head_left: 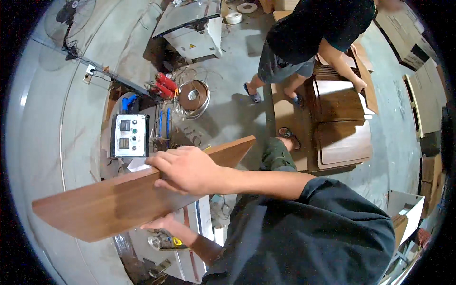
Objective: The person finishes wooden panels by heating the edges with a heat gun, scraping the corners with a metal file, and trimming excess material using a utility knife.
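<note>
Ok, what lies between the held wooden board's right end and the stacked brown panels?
In the head view, grey floor, then a green-clad leg and a sandalled foot on a brown sheet separate the wooden board from the stacked brown panels.

Dark, loose clothes and a strapped sandal.
The shirt [308, 237] was charcoal, plain and creased, its short right sleeve [327, 197] wide at the hem. Beyond the shirt, the right hand [187, 170] and left hand [161, 222] were bare. Above the shirt showed a wrinkled dark green trouser leg [275, 153] and, farther off, the dark sandal [290, 137].
</note>
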Demonstrator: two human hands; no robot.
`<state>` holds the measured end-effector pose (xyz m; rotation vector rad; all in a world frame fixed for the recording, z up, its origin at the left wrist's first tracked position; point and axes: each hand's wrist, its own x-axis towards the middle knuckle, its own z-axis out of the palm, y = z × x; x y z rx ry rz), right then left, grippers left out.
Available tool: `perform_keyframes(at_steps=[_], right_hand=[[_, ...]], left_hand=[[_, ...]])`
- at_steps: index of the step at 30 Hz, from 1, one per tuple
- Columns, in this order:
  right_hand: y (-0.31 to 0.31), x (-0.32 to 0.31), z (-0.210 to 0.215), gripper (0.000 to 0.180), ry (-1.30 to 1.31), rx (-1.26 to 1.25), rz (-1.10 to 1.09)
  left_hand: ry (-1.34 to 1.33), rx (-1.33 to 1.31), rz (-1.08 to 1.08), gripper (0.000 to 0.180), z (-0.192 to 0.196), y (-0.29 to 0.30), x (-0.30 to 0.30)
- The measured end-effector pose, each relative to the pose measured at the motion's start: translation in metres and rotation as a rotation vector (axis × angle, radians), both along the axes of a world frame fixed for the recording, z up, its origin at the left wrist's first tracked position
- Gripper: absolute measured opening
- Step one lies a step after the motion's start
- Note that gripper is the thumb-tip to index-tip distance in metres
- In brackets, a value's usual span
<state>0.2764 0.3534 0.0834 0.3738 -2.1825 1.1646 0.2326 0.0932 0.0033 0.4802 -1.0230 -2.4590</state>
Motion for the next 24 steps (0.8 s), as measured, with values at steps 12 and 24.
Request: perform_keyframes(at_steps=[12,24], right_hand=[[0.018,-0.063,-0.058,0.047,-0.316,-0.753,-0.077],[-0.012,-0.065,-0.267,0.113,-0.492,-1.723,0.090]], left_hand=[[-0.193,-0.297,0.147,0.107,0.057,-0.045,-0.012],[-0.047,-1.567,0.295,0.060,0.077,0.024,-0.017]])
